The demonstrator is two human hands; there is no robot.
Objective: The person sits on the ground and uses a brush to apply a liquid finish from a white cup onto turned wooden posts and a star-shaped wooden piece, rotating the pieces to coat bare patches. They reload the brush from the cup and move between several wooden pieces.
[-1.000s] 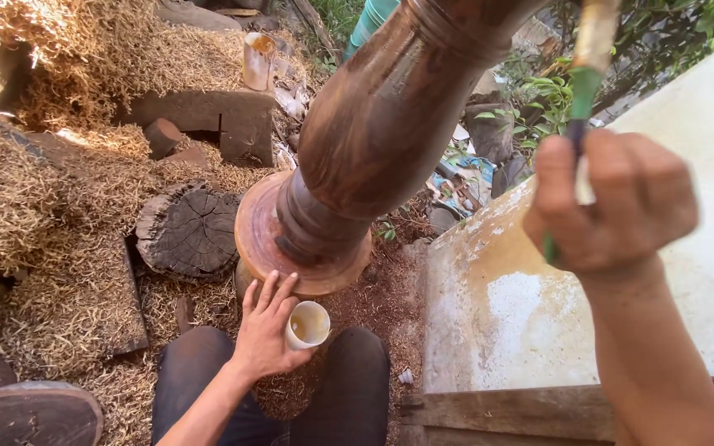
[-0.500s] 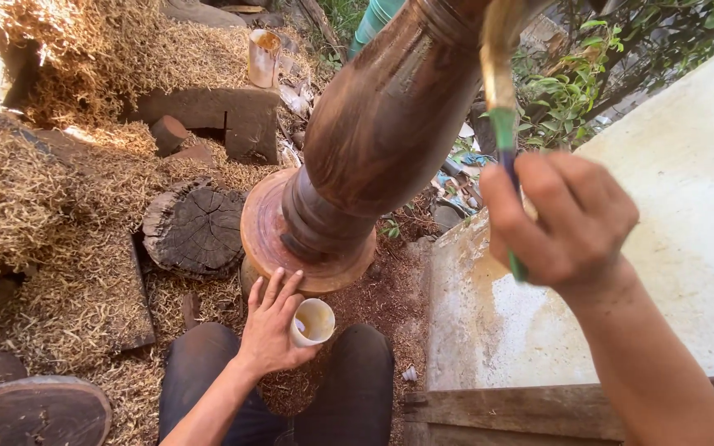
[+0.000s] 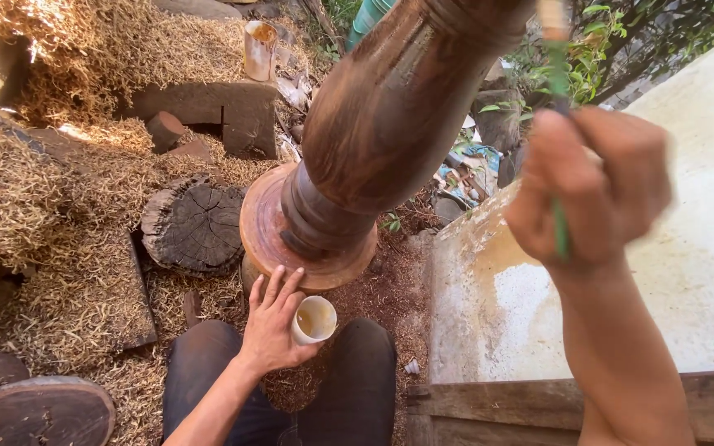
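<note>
Left hand [image 3: 273,322]: fingers curled around a small white cup [image 3: 314,320] of amber liquid, held between the knees, just beside the post's base.
Right hand [image 3: 592,186]: raised and blurred, fingers closed on a green-handled brush [image 3: 561,235], bristles up near the top of the frame.
Wooden post [image 3: 390,124]: leans up from its round base [image 3: 270,235]; the turned body looks dark and glossy, likely coated already, while the base rim reads paler, probably still to brush.
Tree stump [image 3: 192,227]: just left of the base.
Can [image 3: 258,49]: stands far back on the straw.
</note>
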